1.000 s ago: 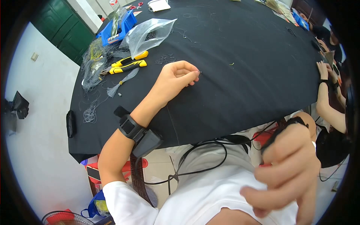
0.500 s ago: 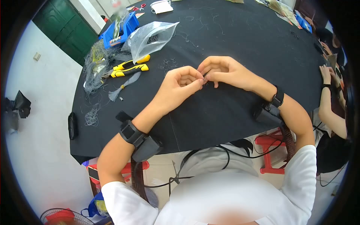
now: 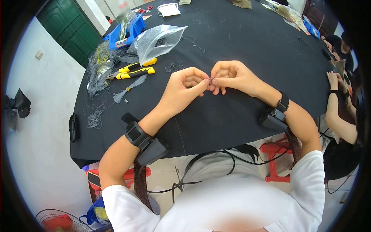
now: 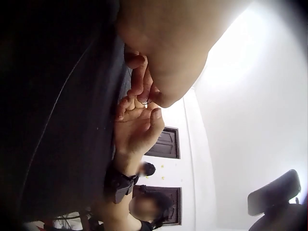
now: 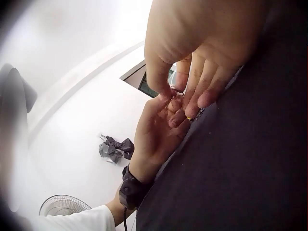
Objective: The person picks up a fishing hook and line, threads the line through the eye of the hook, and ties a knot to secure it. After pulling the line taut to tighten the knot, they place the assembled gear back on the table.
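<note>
My left hand [image 3: 181,89] and right hand [image 3: 236,78] meet over the black-covered table, thumb and finger of each pinching at one tiny dark thing between them. In the right wrist view it shows as a thin, curved wire, like a small fish hook [image 5: 177,90], largely hidden by the fingertips. The left wrist view shows the right hand [image 4: 137,130] with its palm turned up to the left fingertips. Just beyond the left hand lies a loose pile of small dark hooks [image 3: 174,67].
Left of my hands are yellow-black pliers [image 3: 133,74], a tied bundle of grey line [image 3: 130,89] and a heap of tangled line [image 3: 96,73]. Behind them are a clear plastic bag [image 3: 154,42] and a blue bin [image 3: 135,27]. Another person's hands [image 3: 333,80] work at the right edge.
My right hand was raised near the body a second ago; it has come over the table to the left fingertips. The left hand has kept its pinch, nearly in place.
</note>
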{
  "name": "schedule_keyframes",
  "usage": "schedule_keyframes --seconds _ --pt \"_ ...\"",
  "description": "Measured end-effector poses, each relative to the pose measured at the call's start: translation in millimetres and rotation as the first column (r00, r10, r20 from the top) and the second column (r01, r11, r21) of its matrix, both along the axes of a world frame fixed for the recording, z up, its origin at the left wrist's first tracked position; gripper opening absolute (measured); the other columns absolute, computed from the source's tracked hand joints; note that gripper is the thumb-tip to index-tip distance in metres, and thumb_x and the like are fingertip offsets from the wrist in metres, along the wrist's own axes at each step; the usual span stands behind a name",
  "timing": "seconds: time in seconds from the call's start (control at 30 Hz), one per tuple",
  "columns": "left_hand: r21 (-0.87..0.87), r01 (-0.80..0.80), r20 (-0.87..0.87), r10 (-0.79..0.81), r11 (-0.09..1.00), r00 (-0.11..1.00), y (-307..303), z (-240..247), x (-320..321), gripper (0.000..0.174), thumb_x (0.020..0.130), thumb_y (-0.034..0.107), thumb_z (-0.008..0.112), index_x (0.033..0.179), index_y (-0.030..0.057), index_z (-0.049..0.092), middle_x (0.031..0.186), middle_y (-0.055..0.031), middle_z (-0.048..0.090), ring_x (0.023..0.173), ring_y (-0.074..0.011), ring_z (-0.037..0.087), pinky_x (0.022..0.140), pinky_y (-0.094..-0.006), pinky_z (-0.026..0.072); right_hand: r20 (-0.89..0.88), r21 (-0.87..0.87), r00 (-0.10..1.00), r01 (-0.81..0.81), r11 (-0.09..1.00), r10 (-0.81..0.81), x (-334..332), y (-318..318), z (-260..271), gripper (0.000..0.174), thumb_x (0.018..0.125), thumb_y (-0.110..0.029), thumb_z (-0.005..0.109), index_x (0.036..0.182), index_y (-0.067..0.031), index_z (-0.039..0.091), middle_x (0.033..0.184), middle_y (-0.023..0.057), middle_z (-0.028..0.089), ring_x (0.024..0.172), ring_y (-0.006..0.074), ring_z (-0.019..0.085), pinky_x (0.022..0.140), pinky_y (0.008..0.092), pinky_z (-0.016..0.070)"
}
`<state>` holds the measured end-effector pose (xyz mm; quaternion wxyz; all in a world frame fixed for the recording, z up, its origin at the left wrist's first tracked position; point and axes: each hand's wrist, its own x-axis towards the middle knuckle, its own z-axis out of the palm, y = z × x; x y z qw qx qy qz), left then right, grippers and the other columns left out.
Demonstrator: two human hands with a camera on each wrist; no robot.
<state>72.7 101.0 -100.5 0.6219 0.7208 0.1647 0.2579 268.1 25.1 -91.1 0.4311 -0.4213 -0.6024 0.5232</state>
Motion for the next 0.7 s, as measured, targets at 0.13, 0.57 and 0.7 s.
schedule_keyframes --seconds 0.13,0.57,0.7 --pt "0.193 -0.084 -0.052 0.096 0.978 0.994 0.6 -0.7 -0.6 0.012 0.086 0.01 0.06 0.092 -0.0003 0.06 0.082 -0.004 0.063 0.072 -0.0062 0.06 0.061 -0.0174 0.0442 0.009 0.021 0.999 0.033 0.999 -0.033 1.0 0.4 -1.2 0.011 0.086 -0.011 0.059 0.091 -0.0014 0.056 0.081 0.0088 0.065 0.071 0.0119 0.063 0.059 0.0198 0.0463" --pt "0.357 -0.105 -0.123 0.158 0.928 0.98 -3.7 0.7 0.3 0.006 0.082 0.006 0.061 0.084 0.0011 0.06 0.066 0.0047 0.057 0.054 0.0023 0.047 0.049 -0.0141 0.0339 0.006 0.001 1.0 0.0 1.0 0.0 -0.2 0.2 -2.2 0.011 0.085 -0.009 0.061 0.092 -0.0017 0.057 0.079 0.006 0.064 0.067 0.0093 0.062 0.057 0.018 0.0455" --pt "0.429 -0.117 -0.138 0.193 0.896 0.971 -8.2 7.2 0.1 0.006 0.078 0.007 0.063 0.081 0.001 0.061 0.061 0.0034 0.056 0.051 0.0008 0.046 0.048 -0.0158 0.0339 0.053 0.02 0.999 0.006 1.0 -0.007 -0.4 -0.1 -1.8 0.011 0.086 -0.011 0.061 0.09 -0.002 0.057 0.077 0.0043 0.063 0.066 0.0085 0.061 0.057 0.0182 0.046"
